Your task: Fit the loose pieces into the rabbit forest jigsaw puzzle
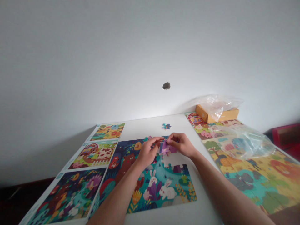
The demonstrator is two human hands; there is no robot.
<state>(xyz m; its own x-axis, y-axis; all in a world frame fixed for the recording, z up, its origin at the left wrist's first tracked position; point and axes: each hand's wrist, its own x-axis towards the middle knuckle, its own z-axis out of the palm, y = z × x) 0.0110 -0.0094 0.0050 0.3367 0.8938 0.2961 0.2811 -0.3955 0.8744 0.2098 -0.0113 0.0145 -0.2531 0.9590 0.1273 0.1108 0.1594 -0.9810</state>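
Note:
A purple jigsaw piece [165,148] is held up between my two hands, over the gap in a partly assembled jigsaw [161,175]. My left hand [149,151] has thumb and forefinger closed at the piece's left edge. From the other side, my right hand [181,144] pinches its upper right edge. The jigsaw below shows white rabbits, a brown bear and a frog in a dark forest. White table shows through the gap at its upper right. Beyond my hands lies a loose jigsaw piece [166,126], and another piece [148,137] is partly hidden behind my left hand.
At left, a reference sheet [93,168] carries three pictures. On the right lies an animal jigsaw [253,175] with a clear plastic bag [248,145] over it. An orange box [223,115] with more plastic stands at the back, before the wall [117,62], which has a hole.

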